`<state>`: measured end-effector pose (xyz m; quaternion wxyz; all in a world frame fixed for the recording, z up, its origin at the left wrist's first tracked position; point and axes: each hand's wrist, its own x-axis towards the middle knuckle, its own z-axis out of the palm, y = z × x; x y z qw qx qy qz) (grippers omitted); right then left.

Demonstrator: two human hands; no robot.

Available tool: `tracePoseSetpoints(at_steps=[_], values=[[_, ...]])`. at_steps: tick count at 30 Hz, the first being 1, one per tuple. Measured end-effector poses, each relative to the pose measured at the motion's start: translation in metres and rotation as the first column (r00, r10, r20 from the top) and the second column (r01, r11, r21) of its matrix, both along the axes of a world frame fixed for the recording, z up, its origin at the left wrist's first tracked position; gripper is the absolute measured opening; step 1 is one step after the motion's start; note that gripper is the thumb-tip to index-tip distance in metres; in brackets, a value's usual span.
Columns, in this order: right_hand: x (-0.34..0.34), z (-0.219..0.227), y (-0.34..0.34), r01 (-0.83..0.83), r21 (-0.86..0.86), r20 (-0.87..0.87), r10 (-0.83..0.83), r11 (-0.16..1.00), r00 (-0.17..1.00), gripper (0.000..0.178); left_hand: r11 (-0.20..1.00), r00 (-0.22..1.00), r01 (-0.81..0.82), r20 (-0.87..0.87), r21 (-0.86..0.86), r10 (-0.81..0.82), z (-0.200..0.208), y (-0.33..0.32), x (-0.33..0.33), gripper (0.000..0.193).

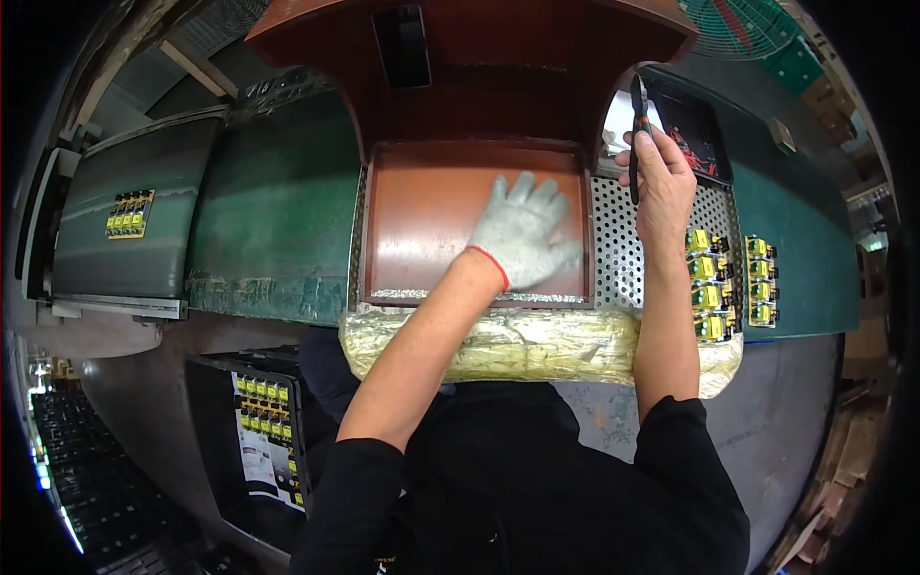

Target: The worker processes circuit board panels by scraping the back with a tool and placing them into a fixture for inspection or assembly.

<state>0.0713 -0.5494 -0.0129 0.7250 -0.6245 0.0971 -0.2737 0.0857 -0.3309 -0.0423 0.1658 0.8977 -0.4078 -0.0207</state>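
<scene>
My left hand (525, 232), in a grey-white work glove with a red cuff, has its fingers spread over the reddish-brown tray (422, 225). Nothing is held in it; whether it touches the tray's surface I cannot tell. To the right, my bare right hand (661, 182) grips dark pliers (640, 101) with a touch of orange, their tip pointing away from me. Below that hand lies a perforated metal plate (618, 254). Small circuit boards (707, 285) with yellow-topped parts stand in a row at its right side, beside my right forearm.
A reddish-brown hood (498, 105) rises behind the tray, with a black phone (402, 45) on it. Plastic-wrapped yellowish padding (489, 345) lines the front edge. More boards sit on the left conveyor (86, 254), the right green surface (815, 249) and in a black bin (216, 422).
</scene>
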Motion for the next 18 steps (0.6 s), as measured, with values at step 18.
tracePoseSetpoints(at_steps=[18], values=[[-0.012,-0.010,0.049,-0.226,-0.071,-0.165,0.212,0.971,0.963,0.030,0.950,0.918,0.145,-0.320,-0.275,-0.233,0.011,0.031,-0.054,0.041]])
